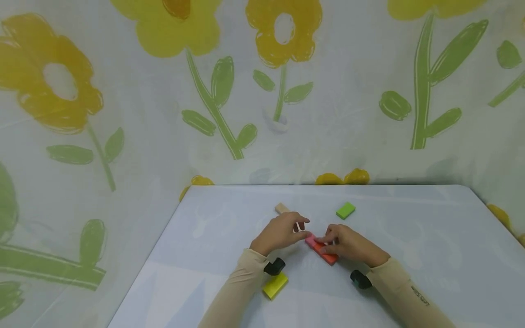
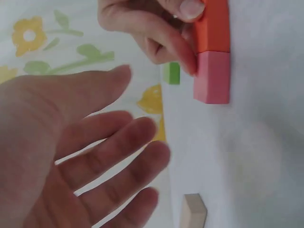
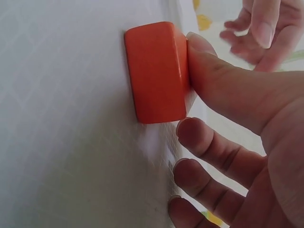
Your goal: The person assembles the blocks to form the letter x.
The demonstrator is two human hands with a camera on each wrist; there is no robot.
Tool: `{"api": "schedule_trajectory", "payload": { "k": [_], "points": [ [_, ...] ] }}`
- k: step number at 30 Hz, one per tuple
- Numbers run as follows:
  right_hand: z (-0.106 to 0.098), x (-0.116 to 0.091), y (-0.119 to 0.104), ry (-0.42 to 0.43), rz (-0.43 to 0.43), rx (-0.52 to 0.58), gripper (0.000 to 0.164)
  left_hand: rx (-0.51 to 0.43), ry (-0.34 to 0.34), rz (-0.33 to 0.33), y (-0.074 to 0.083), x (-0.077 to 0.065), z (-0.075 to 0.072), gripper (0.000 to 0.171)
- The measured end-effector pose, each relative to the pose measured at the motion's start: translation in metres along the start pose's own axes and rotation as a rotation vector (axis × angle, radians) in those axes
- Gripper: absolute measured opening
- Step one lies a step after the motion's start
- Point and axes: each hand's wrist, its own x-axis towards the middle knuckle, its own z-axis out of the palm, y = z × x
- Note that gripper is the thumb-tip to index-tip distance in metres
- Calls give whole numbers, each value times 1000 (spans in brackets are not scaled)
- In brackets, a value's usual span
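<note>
A pink block (image 2: 218,78) and an orange-red block (image 1: 329,257) lie end to end on the table, forming a slanting row. From the right, my right hand (image 1: 352,243) reaches over them. In the left wrist view its bent index fingertip touches the pink block's upper edge, its thumb the orange-red block. The right wrist view has that thumb (image 3: 209,71) laid along the orange-red block's upper side, the other fingers loosely bent behind. My left hand (image 1: 280,232) hovers beside the row's pink end, fingers spread and relaxed, holding nothing; its thumb overlaps that end in the head view.
A light green block (image 1: 346,210) lies farther back, to the right. Beyond my left hand is a plain wooden block (image 1: 281,208). Close to my left forearm sits a yellow block (image 1: 275,286). A flower-printed curtain (image 1: 328,123) hangs behind the white table (image 1: 410,218).
</note>
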Motion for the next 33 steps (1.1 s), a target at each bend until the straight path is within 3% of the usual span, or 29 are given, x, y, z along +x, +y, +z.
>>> {"api": "schedule_trajectory", "payload": {
  "k": [8, 13, 23, 29, 33],
  "points": [
    [0, -2, -2, 5, 35, -13, 41, -91, 145, -29, -3, -23, -4, 38],
    [2, -1, -2, 7, 57, -3, 40, -152, 185, -39, -5, -43, -6, 39],
    [2, -2, -3, 9, 63, 2, 40, -99, 190, -93, -10, -78, -10, 36],
    [3, -1, -3, 14, 57, -9, 40, -38, 128, -178, -13, -99, -5, 40],
    [1, -1, -3, 13, 77, -9, 40, -12, 93, -199, -11, -110, -1, 41]
  ]
}}
